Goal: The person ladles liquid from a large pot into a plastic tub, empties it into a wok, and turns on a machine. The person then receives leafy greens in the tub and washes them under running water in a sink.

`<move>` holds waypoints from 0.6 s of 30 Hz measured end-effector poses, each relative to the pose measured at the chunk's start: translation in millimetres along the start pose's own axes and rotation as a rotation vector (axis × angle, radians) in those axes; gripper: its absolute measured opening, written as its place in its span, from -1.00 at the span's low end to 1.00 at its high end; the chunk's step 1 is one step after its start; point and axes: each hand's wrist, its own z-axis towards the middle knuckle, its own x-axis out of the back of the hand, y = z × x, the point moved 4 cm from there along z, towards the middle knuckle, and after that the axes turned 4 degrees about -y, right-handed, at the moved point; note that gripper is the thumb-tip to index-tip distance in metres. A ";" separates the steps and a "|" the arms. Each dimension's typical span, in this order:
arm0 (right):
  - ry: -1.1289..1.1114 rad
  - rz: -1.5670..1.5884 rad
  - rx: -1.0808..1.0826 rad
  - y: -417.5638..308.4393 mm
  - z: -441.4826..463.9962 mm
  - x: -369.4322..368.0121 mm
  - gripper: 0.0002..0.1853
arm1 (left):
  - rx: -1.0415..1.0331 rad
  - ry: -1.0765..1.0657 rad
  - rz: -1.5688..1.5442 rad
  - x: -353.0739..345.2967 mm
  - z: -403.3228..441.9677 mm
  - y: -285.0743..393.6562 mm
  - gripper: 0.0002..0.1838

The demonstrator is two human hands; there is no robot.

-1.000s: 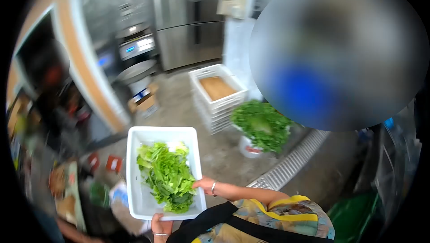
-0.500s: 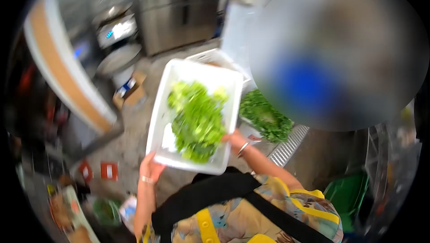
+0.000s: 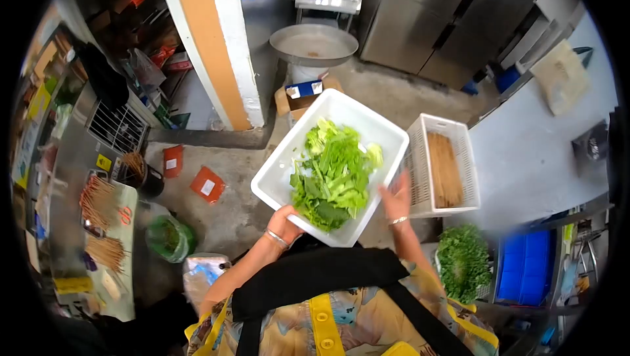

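Observation:
A white plastic tub [image 3: 279, 171] with leafy green lettuce [image 3: 335, 175] in it is held tilted in front of my body. My left hand [image 3: 285, 226] grips its lower left edge, fingers closed round the rim. Beside the right side of the tub is my right hand [image 3: 396, 197], slightly blurred, its fingers apart and the palm near the wall; whether it touches the tub is unclear. Each wrist wears a bracelet.
A white crate [image 3: 420, 159] holding brown sticks stands right of the tub. Leafy greens [image 3: 463, 261] and a blue bin [image 3: 525, 267] are lower right. A wide pan [image 3: 314, 42] is ahead, with red packets [image 3: 208, 184] on the floor and a counter with skewers [image 3: 98, 202] left.
The view has swung to the left, bringing the skewer counter into sight. The tub has tilted the other way and lies further right in view. My right hand has opened at the tub's side.

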 end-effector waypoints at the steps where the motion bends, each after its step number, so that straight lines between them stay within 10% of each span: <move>1: 0.231 -0.529 0.187 -39.3 2.4 14.4 -0.44 | 0.009 0.016 0.001 -4.3 -6.9 6.2 -0.40; 12: -0.674 -0.926 0.488 -26.4 -33.4 -147.6 -0.56 | -0.111 -0.061 0.095 46.9 22.1 -3.9 -0.37; 18: -0.554 -1.007 0.481 -2.8 -52.1 -133.4 -0.79 | 0.090 -0.247 0.149 73.7 40.0 -1.9 -0.36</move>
